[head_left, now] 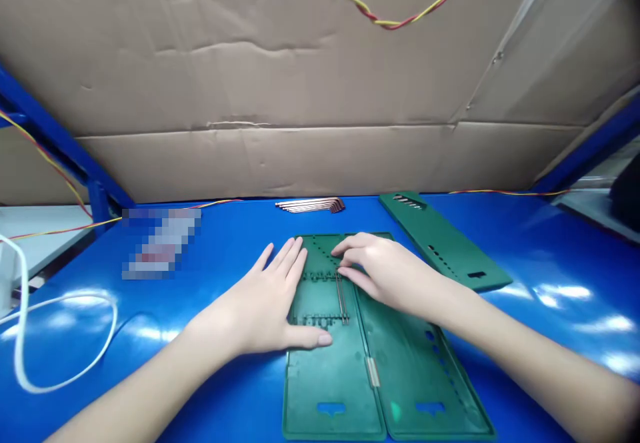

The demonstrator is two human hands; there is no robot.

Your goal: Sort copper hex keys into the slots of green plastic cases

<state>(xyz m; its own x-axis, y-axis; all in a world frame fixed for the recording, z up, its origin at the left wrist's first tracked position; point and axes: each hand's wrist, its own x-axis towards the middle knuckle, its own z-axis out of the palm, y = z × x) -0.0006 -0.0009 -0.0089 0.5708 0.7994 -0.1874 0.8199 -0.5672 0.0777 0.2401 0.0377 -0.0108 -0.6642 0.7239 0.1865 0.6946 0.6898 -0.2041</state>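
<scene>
- Currently, in the head view, both of a person's bare hands are over an open green case [333,373] on a blue counter [225,399].
- Left hand [265,306]: flat and open, fingers spread, thumb stretched across the case's left half; it appears to steady the case and grips nothing visible.
- Right hand [367,263]: curled, with thumb and fingertips drawn near each other at the far end of two thin metal rods [342,299]. Whether it pinches one, I cannot tell.
- The rods lie to the right of the left hand, just below the right fingertips, spanning two rows of small clips [327,320].
- Progress, as judged: the rods seem placed or nearly so at the right end of the rows. Elsewhere, partly hidden under the left hand, the clips show no other rods, so filling looks barely begun.
- Remaining outside: a neat row of L-shaped keys [310,205], beyond both hands and apart from the case.
- Beyond the right hand, to its right, lies a second green case [450,243]; well left of the left hand, a blurred packet [160,243].
</scene>
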